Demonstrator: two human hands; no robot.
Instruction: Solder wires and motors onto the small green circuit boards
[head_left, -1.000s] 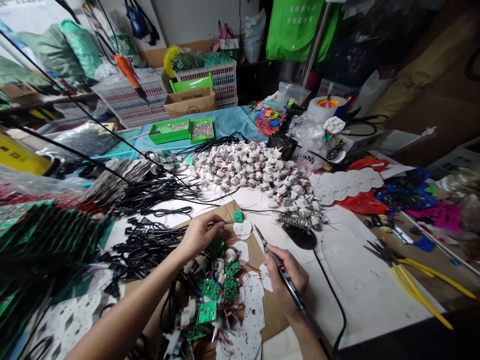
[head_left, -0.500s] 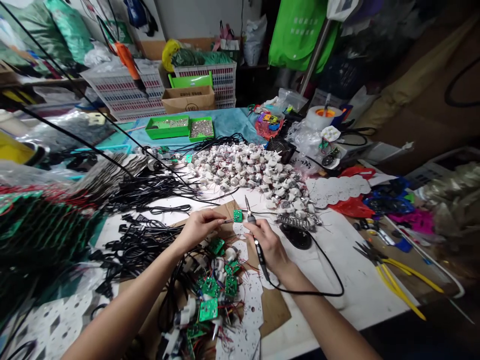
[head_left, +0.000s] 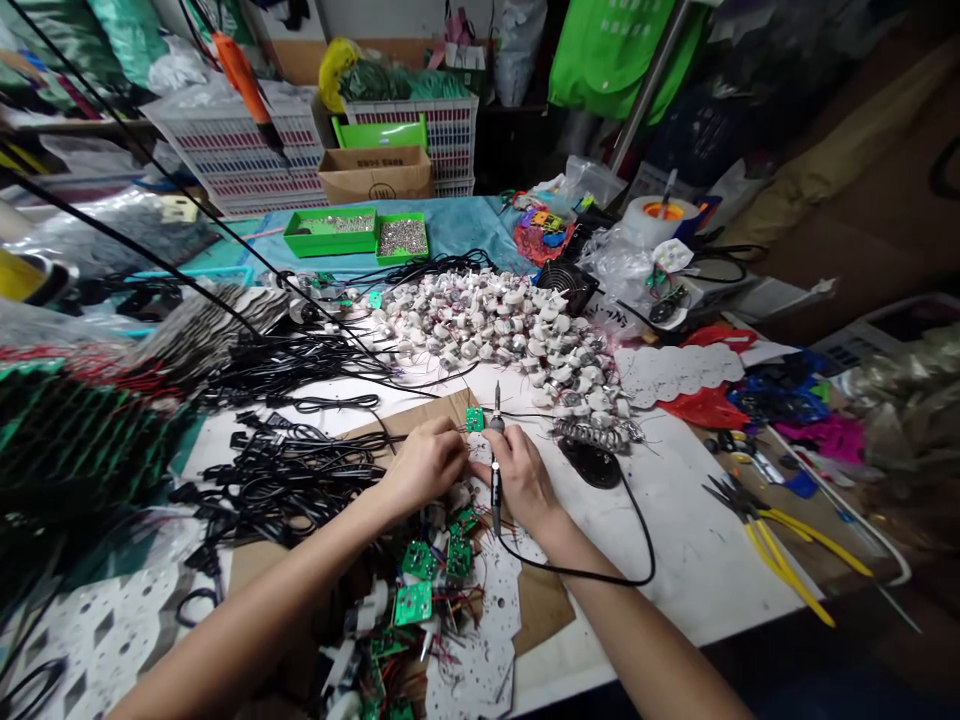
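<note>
The right hand (head_left: 521, 475) grips a slim black-and-grey soldering iron (head_left: 496, 485), its metal tip pointing away; the left hand (head_left: 431, 460) has its fingers drawn together, contents undeterminable. The small square green circuit board (head_left: 474, 419) lies just beyond both. A heap of white plastic motors (head_left: 495, 325) bounds the far side; bare white sheet (head_left: 690, 520) extends rightward to yellow-handled metal pliers (head_left: 752, 510) at its edge. Compared with half a second ago, the left hand sits closer to the right.

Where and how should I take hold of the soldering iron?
Grip the soldering iron by its slim dark handle, from the right, where the right hand holds it. Its bare metal tip points away from the person and may be hot; the cord leaves the near end, so fingers likely belong between.
</note>
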